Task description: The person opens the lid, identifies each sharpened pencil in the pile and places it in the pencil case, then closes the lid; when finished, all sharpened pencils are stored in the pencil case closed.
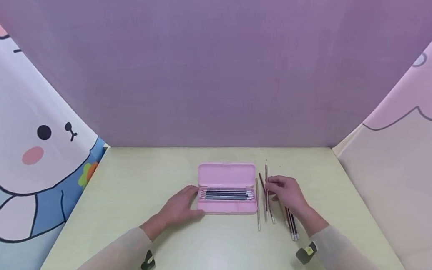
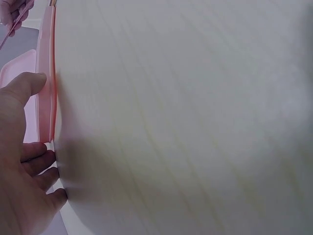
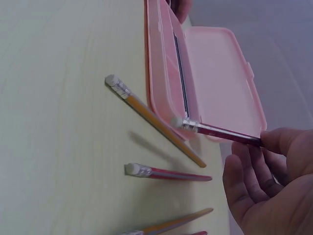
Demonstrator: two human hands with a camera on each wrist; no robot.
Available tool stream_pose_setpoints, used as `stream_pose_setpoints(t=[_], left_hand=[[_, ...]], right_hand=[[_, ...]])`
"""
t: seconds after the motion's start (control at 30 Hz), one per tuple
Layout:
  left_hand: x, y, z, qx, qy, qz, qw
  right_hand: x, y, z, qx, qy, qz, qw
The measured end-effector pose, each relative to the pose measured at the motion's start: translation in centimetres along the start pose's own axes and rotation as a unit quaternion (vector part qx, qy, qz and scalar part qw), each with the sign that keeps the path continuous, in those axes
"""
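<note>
A pink pencil case (image 1: pixel 226 176) lies with its lid folded back, several dark pencils (image 1: pixel 227 194) side by side in its tray. At the case's left end my left hand (image 1: pixel 180 205) holds it, thumb (image 2: pixel 34 84) against the front wall and fingers (image 2: pixel 44 169) round the end. My right hand (image 1: pixel 286 193) pinches a dark red pencil (image 3: pixel 222 133) just right of the case. That pencil is raised above the table, eraser end toward me, point away. Beneath it lie a yellow pencil (image 3: pixel 156 125) and a red pencil (image 3: pixel 171 175) on the table.
More pencils with white erasers (image 1: pixel 292 226) lie under and beside the right forearm. The pale table (image 1: pixel 138 175) meets a purple wall (image 1: pixel 220 68) at the back, with cartoon-printed panels on both sides.
</note>
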State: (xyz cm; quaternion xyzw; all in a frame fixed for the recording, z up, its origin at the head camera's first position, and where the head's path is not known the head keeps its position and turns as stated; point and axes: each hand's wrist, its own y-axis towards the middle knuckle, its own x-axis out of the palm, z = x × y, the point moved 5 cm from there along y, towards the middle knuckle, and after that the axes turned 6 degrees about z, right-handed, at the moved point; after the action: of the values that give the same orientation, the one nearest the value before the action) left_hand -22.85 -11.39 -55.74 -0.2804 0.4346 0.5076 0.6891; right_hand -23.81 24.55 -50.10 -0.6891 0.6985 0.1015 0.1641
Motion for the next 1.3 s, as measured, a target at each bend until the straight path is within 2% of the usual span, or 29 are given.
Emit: stream_pose_setpoints(t=[0.2, 0.33, 0.47, 0.57, 0.7, 0.8, 0.9, 1.13, 1.3], left_hand=[[-0.2, -0.1, 0.2, 0.004, -0.004, 0.005, 1.0], [-0.3, -0.1, 0.3, 0.002, -0.007, 0.006, 1.0], [-0.4, -0.2, 0.3, 0.001, -0.008, 0.004, 1.0], [-0.4, -0.2, 0.3, -0.001, -0.007, 0.0, 1.0], [-0.4, -0.2, 0.2, -0.003, -0.006, -0.002, 1.0], [-0.5, -0.2, 0.2, -0.003, -0.009, -0.001, 1.0], [-0.4, -0.2, 0.2, 0.0, -0.012, -0.001, 0.9999], [-0.5, -0.1, 0.2, 0.002, -0.017, 0.002, 0.9999], [-0.4, -0.1, 0.2, 0.004, -0.016, 0.001, 0.9999]], right_hand=[[0.6, -0.2, -2.0, -0.039, -0.007, -0.018, 0.9991], [1.7, 0.0, -3.3, -0.072, -0.071, -0.031, 0.9944], [3.7, 0.2, -4.8, -0.129, -0.147, -0.062, 0.9788], [5.6, 0.2, -5.9, -0.167, -0.18, -0.099, 0.9643], [8.0, 0.3, -6.7, -0.221, -0.219, -0.133, 0.9411], [9.6, 0.7, -6.7, -0.259, -0.26, -0.145, 0.9186], [10.8, 1.2, -6.5, -0.271, -0.299, -0.153, 0.9019], [12.9, 1.8, -5.8, -0.28, -0.326, -0.164, 0.888], [13.7, 1.8, -5.2, -0.271, -0.332, -0.162, 0.8891]])
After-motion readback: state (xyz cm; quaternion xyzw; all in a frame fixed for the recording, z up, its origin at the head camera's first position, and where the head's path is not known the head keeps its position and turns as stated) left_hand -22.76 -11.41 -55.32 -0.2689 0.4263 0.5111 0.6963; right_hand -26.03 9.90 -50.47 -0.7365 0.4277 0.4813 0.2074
